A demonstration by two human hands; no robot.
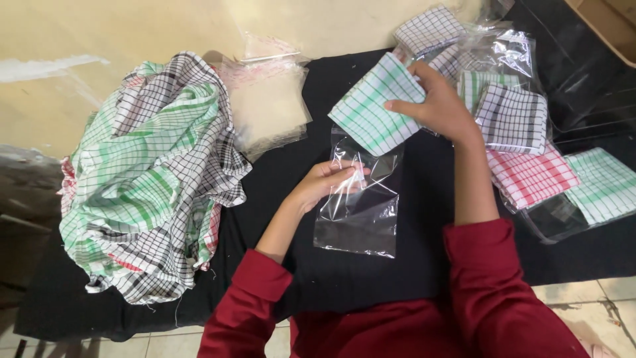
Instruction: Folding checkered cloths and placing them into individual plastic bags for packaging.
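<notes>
My right hand [442,106] grips a folded green-and-white checked cloth [371,109] just above the mouth of a clear plastic bag [361,205]. My left hand [326,182] pinches the bag's upper left edge, holding the opening apart. The bag lies on a black cloth [318,265] spread over the floor. Both sleeves are dark red.
A big heap of unfolded checked cloths [152,179] lies to the left. A stack of empty clear bags [268,109] sits behind it. Bagged folded cloths, black-checked [513,119], red-checked [530,176] and green-checked [606,182], lie on the right. A cardboard box corner [613,20] is at top right.
</notes>
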